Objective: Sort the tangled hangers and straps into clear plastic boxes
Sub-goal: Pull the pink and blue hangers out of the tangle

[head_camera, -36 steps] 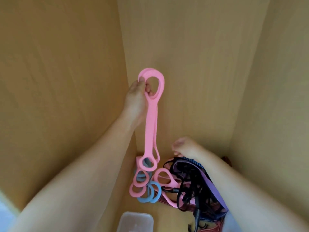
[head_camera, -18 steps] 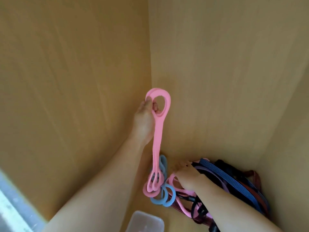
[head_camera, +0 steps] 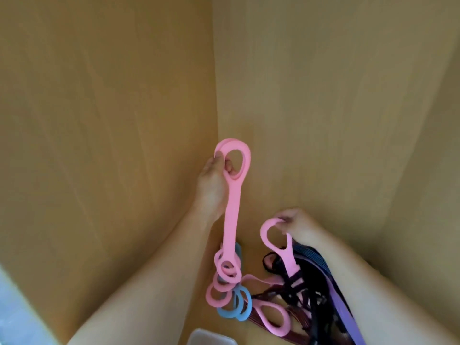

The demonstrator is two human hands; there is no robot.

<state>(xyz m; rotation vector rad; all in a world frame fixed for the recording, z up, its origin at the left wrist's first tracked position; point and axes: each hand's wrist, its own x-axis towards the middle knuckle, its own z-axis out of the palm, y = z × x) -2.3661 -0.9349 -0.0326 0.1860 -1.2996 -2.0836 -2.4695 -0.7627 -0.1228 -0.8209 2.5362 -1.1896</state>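
**Pink plastic, dark webbing, and a knot we don't trust**

Our left hand (head_camera: 211, 185) has its fingers curled through the top loop of the pink hangers (head_camera: 231, 220), and the bundle dangles straight down below that hand. Our right hand (head_camera: 296, 225) pinches the loop of a second pink hanger (head_camera: 273, 237), whose lower end runs into the strap tangle (head_camera: 311, 285) under that wrist.

What worries us:
- If we pull up with the right hand, the black straps crossing that hanger's shaft probably come along too, or the whole heap drags.
- The blue hangers (head_camera: 240, 308) sit threaded among the pink loops below the left hand. A lift could carry them off and drop them outside the box.

Hard to tell:
- Only a corner of the clear plastic box (head_camera: 211, 338) peeks in between our forearms, so we can't see what's in it.
- We can't count the hangers in the left-hand bundle.
- The right forearm covers part of the heap.

Wooden panels (head_camera: 99, 120) close in around both hands.
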